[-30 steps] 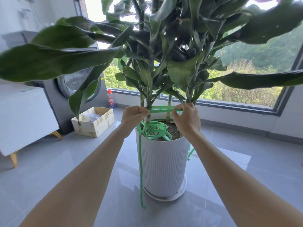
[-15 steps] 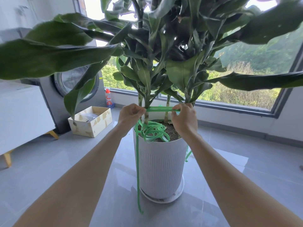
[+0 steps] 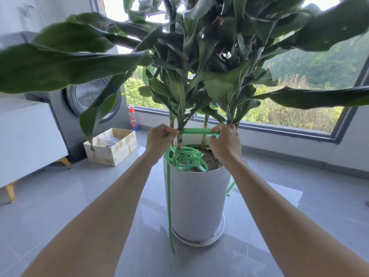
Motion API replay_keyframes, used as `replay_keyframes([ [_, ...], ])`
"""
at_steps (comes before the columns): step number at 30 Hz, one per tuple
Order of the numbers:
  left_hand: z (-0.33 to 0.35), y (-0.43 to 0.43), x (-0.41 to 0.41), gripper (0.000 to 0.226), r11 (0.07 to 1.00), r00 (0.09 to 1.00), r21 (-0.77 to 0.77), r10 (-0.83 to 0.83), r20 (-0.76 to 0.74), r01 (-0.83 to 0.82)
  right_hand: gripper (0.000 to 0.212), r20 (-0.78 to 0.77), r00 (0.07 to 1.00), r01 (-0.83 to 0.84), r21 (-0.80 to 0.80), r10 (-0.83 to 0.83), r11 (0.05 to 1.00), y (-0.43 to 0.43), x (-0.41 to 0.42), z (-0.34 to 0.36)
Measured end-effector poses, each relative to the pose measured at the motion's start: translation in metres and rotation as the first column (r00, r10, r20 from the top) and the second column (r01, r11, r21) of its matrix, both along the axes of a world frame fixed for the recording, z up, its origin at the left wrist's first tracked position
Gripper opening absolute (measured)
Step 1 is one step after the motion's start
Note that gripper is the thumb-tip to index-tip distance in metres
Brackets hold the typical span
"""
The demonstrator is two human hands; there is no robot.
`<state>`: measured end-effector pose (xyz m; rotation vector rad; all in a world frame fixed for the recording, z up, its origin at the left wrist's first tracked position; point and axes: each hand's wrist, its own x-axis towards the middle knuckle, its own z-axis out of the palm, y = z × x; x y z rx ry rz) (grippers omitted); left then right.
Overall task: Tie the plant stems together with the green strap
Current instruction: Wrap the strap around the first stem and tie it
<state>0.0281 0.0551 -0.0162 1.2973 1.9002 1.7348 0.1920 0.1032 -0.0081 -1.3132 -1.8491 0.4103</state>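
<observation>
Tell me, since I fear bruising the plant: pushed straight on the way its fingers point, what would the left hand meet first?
Probably the pale banded plant stem beyond the left hand, which pinches the flat green plastic strap; depth unclear.

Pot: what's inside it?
Brown soil, loose loops of green strap lying on it, and stems rising from it. Whatever is below the soil is covered, and the right hand hides the right edge.

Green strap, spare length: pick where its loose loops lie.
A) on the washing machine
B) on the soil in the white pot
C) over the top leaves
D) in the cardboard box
B: loops of the green strap sit heaped on the soil inside the white pot.
</observation>
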Motion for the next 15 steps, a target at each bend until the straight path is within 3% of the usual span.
replay_keyframes([
  [15,-0.0036,0.001,0.0034,0.007,0.996,0.996,0.085,-0.022,0.091,0.014,0.033,0.01,0.999,-0.049,-0.001,0.049,0.999,-0.005,0.0035,0.002],
])
